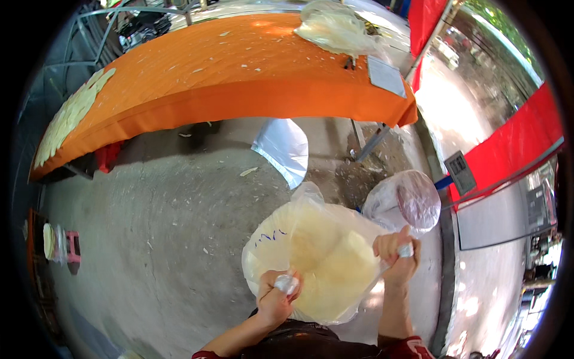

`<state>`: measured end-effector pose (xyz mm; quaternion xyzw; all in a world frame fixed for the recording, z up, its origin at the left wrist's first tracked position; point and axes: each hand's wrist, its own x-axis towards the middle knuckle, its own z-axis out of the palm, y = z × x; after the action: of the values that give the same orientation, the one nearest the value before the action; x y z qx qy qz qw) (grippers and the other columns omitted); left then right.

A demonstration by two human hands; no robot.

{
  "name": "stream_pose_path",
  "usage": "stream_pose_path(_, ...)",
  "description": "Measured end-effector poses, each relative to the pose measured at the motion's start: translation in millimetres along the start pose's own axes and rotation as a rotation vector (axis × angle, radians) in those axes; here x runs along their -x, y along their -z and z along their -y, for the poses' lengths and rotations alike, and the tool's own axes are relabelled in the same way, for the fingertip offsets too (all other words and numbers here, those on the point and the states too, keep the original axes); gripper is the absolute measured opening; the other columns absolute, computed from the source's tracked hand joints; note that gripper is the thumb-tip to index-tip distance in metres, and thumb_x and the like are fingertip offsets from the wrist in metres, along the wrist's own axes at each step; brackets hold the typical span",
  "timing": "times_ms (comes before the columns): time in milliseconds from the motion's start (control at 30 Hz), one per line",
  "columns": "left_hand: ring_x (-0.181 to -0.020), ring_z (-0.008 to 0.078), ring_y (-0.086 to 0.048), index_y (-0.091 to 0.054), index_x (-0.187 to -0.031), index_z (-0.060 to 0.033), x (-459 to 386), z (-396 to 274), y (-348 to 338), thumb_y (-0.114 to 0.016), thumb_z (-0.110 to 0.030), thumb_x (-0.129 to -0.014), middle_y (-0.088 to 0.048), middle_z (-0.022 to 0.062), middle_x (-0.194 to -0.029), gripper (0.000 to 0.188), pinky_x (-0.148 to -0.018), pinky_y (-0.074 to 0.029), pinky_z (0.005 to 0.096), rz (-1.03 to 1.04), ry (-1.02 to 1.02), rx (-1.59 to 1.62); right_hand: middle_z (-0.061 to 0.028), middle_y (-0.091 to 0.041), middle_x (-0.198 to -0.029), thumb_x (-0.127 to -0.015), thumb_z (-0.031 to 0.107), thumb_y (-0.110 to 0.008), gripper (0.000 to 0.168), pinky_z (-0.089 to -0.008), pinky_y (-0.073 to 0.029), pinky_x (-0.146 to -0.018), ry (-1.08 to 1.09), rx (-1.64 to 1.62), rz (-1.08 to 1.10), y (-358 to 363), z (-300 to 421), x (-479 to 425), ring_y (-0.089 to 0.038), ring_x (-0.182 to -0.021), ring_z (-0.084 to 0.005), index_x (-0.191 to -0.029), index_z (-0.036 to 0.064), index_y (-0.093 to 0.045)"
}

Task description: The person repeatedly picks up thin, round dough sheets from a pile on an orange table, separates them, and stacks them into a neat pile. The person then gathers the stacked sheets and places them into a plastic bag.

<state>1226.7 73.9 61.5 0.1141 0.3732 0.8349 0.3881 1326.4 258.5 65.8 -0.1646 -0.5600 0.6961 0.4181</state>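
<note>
A large clear plastic bag with pale yellow contents hangs or rests right in front of my body. It bears blue pen marks. My left hand is a fist around a bunched part of the bag, and a shiny crumpled end pokes out by the thumb. At the bag's right side, my right hand grips another twisted bunch the same way. The plastic between both fists looks spread apart. What exactly the pale contents are, I cannot tell through the plastic.
An orange-covered table stands ahead, with pale flat strips at its left end and a filled plastic bag at the far right. A silvery sheet hangs below its edge. A plastic-covered round object and red tarp are at right.
</note>
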Motion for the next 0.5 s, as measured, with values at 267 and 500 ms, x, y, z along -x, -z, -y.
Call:
stream_pose_path(267,-0.042,0.0108,-0.028,-0.035,-0.048,-0.0038,9,-54,-33,-0.047,-0.018,-0.084,-0.035,0.0027,-0.044,0.041,-0.041,-0.017,0.0263,0.133,-0.171,-0.324,0.0012,-0.027,-0.042,-0.093,0.022,-0.035,0.041,-0.0290,-0.027,-0.042,0.201,-0.074,0.109,-2,58,-21,-0.024,-0.037,-0.0109,-0.054,0.011,-0.031)
stream_pose_path(500,-0.037,0.0094,-0.022,-0.028,-0.048,-0.0098,-5,-6,19,-0.040,-0.017,-0.089,-0.023,-0.0018,-0.043,0.044,-0.042,-0.018,0.0273,-0.061,-0.198,-0.316,0.0011,-0.028,-0.046,-0.091,0.015,-0.040,0.036,-0.0297,-0.030,-0.045,0.060,-0.046,-0.031,17,-8,0,-0.028,-0.041,-0.0114,-0.056,0.007,-0.035)
